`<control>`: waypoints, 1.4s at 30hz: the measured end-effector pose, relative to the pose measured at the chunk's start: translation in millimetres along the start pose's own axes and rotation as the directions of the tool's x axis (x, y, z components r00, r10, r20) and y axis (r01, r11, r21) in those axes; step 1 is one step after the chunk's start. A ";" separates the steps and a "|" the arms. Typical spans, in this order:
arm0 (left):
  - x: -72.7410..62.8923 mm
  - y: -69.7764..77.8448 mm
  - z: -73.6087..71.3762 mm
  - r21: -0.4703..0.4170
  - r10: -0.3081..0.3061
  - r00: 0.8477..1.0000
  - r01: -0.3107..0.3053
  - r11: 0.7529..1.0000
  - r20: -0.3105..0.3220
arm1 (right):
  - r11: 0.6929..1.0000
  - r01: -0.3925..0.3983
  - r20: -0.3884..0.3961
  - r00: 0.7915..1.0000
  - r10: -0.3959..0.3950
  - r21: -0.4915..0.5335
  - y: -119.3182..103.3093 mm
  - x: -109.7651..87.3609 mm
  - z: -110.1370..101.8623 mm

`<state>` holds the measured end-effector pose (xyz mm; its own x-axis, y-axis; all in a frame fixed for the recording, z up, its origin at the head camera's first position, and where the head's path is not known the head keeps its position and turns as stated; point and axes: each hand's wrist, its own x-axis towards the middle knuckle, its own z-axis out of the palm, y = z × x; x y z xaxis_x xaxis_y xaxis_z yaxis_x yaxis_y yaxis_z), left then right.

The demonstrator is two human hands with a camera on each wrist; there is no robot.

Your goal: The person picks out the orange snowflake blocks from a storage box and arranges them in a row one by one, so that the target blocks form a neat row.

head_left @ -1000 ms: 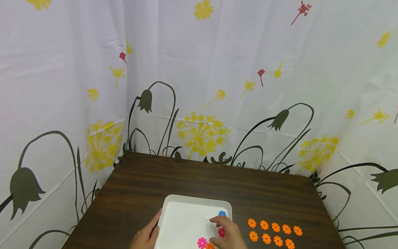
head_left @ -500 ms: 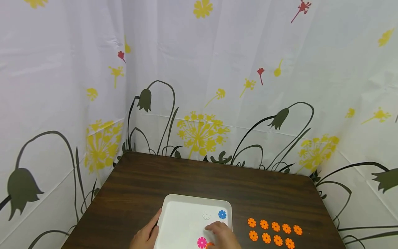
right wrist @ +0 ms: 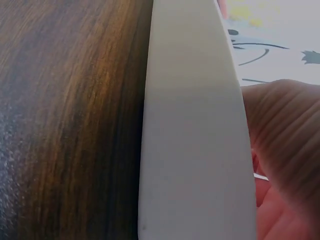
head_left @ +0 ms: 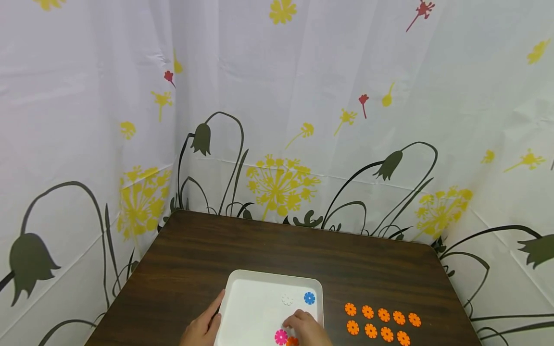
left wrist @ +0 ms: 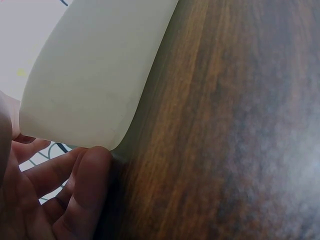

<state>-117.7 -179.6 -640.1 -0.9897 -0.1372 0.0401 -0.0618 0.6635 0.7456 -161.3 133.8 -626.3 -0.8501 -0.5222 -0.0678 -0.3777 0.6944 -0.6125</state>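
A white square tray [head_left: 251, 307] lies at the table's front. My left hand [head_left: 203, 324] rests against its left side, fingers along the outer wall; the left wrist view shows fingertips [left wrist: 95, 170] right at the wall's lower edge. Over the tray's right half, my right hand [head_left: 306, 327] reaches down with bent fingers, fingertips close by a pink flower-shaped disc [head_left: 281, 337]. I cannot tell whether they pinch a piece. An orange disc [head_left: 292, 341] shows partly beside that hand. Farther back in the tray lie a white disc [head_left: 287, 300] and a blue disc [head_left: 309, 298].
Right of the tray, several orange flower-shaped discs [head_left: 371, 331] lie in two rows on the dark wooden table [head_left: 259, 250]. A white curtain [head_left: 268, 72] with printed flowers hangs behind the table and along both sides.
My right hand has moved left and toward me from near the white disc, uncovering the blue disc. A deep pink disc seen earlier is now hidden beneath it. The left hand stays put.
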 end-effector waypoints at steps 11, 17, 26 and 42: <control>-0.7 -1.4 1.2 0.004 0.010 1.000 -0.010 1.000 -0.007 | 0.996 -0.089 0.015 0.996 0.088 0.023 -5.5 2.3 0.6; -1.2 -1.5 3.0 -0.014 -0.017 1.000 0.018 1.000 0.004 | 0.999 -0.030 -0.057 0.998 0.028 -0.039 -3.1 3.3 2.6; -2.2 1.6 0.7 -0.009 -0.011 1.000 0.010 1.000 -0.013 | 0.999 -0.031 -0.050 0.998 0.032 0.030 1.7 1.4 0.8; -0.4 4.5 -0.8 -0.017 -0.044 0.999 0.044 0.999 0.013 | 0.996 -0.087 -0.007 0.996 0.087 0.021 -1.0 5.2 -2.0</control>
<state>-117.5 -177.1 -636.2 -0.9877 -0.1566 -0.0018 -0.1035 0.6443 0.7577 -166.0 131.4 -624.5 -0.8824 -0.4563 -0.1149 -0.2947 0.7263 -0.6209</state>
